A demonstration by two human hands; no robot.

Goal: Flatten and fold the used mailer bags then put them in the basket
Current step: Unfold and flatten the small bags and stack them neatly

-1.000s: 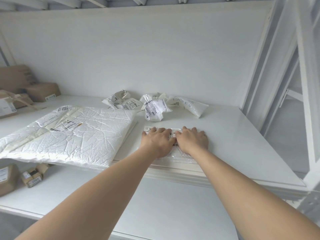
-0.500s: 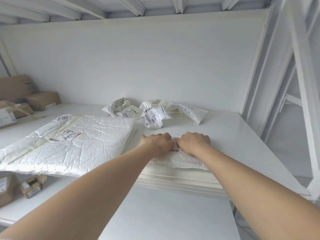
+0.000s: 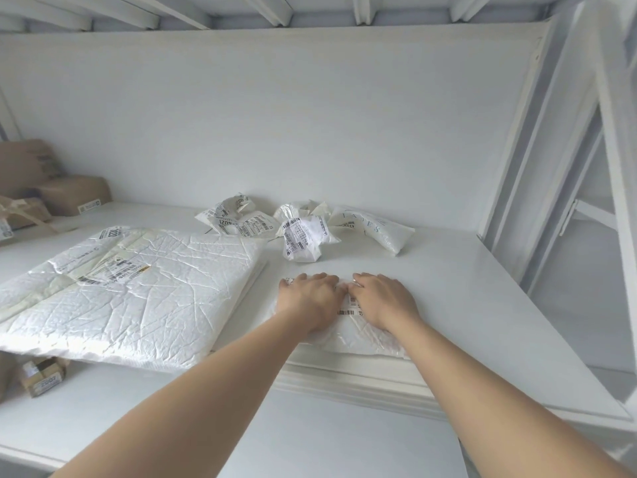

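Pressing down on a small white plastic mailer bag point(image 3: 358, 334), we lay our left hand point(image 3: 308, 301) and right hand point(image 3: 382, 300) side by side on it, fingers stretched nearly flat and palms down, gripping nothing. The bag lies at the front edge of the white shelf point(image 3: 448, 288), with its barcode label point(image 3: 348, 312) showing between our hands. Just to its left sits a large white crinkled padded mailer point(image 3: 138, 294), overhanging the shelf edge. A cluster of crumpled white mailer bags point(image 3: 303, 236) lies near the back wall. Brown cardboard boxes point(image 3: 72, 194) stand at far left.
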